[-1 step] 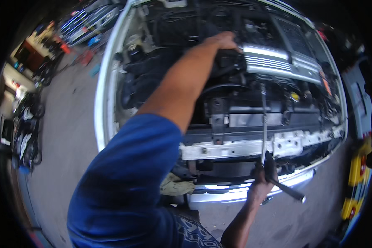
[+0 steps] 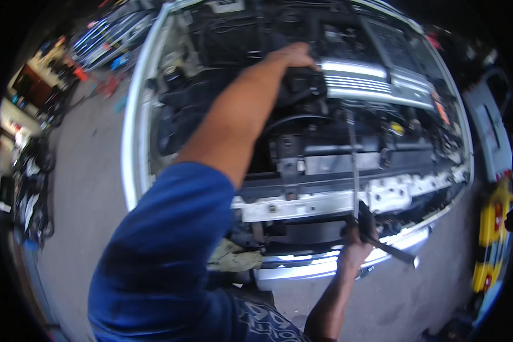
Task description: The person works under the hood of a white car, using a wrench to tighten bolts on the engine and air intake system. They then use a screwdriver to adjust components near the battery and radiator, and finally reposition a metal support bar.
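My left hand (image 2: pixel 296 56) reaches deep into the engine bay, beside the silver ribbed engine cover (image 2: pixel 356 84). Its fingers look curled downward, and what they grip is hidden. At the car's front edge, my right hand (image 2: pixel 354 249) is wrapped around a long metal bar tool (image 2: pixel 354 162), which looks like a ratchet with an extension. The thin shaft runs up across the front crossmember (image 2: pixel 302 206) toward the engine, where its far tip is hard to make out. From my right fist the tool's dark handle (image 2: pixel 394 251) slants down to the right, ending in a bright tip.
A yellow cap (image 2: pixel 397 128) sits right of the shaft. Near my left upper arm a pale rag (image 2: pixel 236 255) lies over the front. The chrome bumper (image 2: pixel 302 271) runs below. Yellow cases (image 2: pixel 490 225) stand at the right, motorcycles (image 2: pixel 34 194) at the left, another car (image 2: pixel 111 37) far left.
The whole scene has shifted slightly left in the picture. Both hands keep the same places on the car and the tool.
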Motion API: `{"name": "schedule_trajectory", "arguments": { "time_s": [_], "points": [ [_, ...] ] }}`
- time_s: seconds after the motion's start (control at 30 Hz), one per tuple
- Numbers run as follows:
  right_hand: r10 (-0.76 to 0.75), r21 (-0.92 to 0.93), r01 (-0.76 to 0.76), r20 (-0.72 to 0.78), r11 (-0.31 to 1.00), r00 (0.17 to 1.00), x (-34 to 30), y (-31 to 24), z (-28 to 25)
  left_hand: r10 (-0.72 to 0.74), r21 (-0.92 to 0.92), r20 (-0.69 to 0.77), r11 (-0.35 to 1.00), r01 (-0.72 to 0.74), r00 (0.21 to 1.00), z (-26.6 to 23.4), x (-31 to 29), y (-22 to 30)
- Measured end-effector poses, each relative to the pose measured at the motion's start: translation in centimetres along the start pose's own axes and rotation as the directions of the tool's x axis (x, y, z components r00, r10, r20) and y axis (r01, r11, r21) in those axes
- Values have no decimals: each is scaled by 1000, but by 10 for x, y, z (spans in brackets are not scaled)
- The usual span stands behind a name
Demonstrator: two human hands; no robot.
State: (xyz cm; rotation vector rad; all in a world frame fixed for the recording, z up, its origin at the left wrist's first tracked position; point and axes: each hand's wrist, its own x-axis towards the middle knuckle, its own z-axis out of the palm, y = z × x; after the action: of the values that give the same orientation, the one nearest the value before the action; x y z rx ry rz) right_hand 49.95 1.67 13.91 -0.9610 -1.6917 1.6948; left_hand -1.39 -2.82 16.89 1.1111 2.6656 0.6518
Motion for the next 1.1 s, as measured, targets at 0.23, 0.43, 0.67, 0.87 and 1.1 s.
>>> {"name": "schedule_trajectory", "arguments": {
  "time_s": [0.23,0.43,0.67,0.87,1.1],
  "points": [
    [-197,-443,231,123,866,973,45,-47,46,-7,28,34,1000,7,999,-8,-6,13],
    [-274,-600,261,72,756,959,57,-66,98,13,-94,81,996,-5,997,-20,-7,18],
    [-401,-749,382,170,541,900,74,-85,137,-16,-122,90,992,27,996,-15,-1,15],
    [-477,-786,436,208,439,854,70,-99,147,7,-139,82,990,4,997,-8,2,13],
    [-474,-803,474,280,360,835,78,-100,144,7,-102,80,995,1,997,-9,-2,17]
  ]
}}
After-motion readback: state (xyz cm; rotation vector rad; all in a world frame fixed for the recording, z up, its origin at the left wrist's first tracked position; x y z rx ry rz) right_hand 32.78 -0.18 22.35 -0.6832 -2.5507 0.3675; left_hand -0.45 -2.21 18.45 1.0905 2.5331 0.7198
